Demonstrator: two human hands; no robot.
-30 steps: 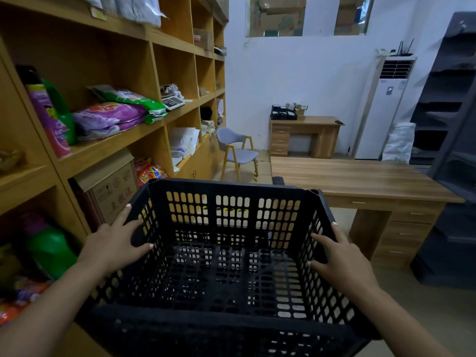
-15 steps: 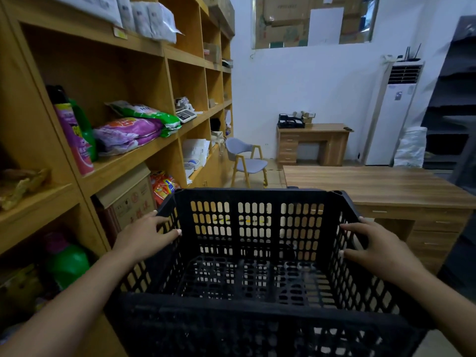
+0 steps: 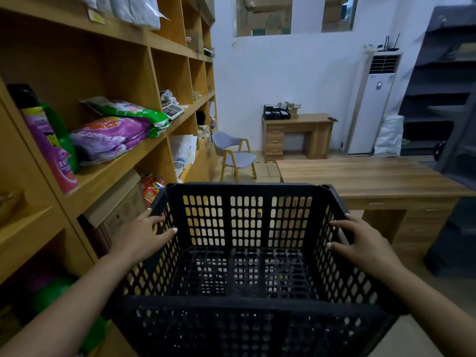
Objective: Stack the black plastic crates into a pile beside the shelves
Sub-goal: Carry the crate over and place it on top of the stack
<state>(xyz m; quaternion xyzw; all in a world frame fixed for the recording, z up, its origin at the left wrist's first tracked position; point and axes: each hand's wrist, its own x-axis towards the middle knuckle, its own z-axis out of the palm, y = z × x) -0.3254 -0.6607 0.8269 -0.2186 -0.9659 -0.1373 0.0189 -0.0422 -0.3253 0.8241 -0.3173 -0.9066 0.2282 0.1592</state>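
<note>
A black perforated plastic crate (image 3: 247,253) fills the lower middle of the head view, held in the air with its open top facing me and nothing inside. My left hand (image 3: 139,238) grips its left rim, thumb over the edge. My right hand (image 3: 365,246) grips the right rim the same way. The wooden shelves (image 3: 123,161) run along the left, close to the crate's left side. No other black crate shows.
The shelves hold detergent bags (image 3: 110,137), a spray can (image 3: 46,143), a cardboard box (image 3: 116,210) and green bottles. A wooden desk (image 3: 373,176) stands right of the crate. Beyond are a grey chair (image 3: 234,153), a small desk, an air conditioner and dark racks (image 3: 443,86).
The view has shifted forward along the shelves and the crate sits a little farther right in view. Both hands keep the same grip on its rims.
</note>
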